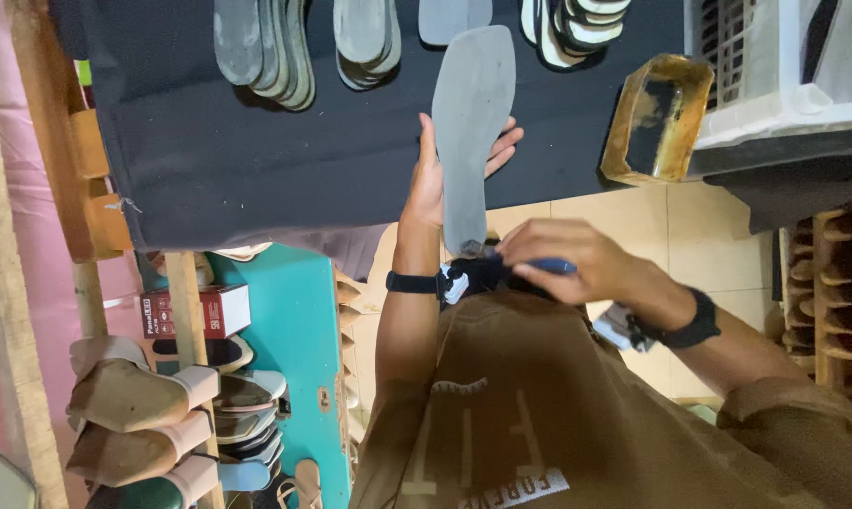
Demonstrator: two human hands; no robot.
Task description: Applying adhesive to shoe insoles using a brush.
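From the head camera I see my left hand (433, 179) wrapped around a long grey shoe sole (470, 132), thumb on its near side and fingertips showing past the far edge at about 3 o'clock of the sole. The sole stands on end, its broad tip pointing to 12 o'clock over the black-covered desk (256, 151) and its narrow heel coming down to 6 o'clock. My right hand (577, 264) sits at 5 o'clock from the left hand, closed on a small blue-handled tool (550, 267) whose dark head touches the heel end of the sole. Both wrists carry black bands. At 2 o'clock from the hands lies a glue-crusted yellow tray (657, 118) on the desk edge. Piles of soles (266, 47) lie along the top of the desk, at 11 o'clock. Finished sandals (143, 405) are racked at 8 o'clock.
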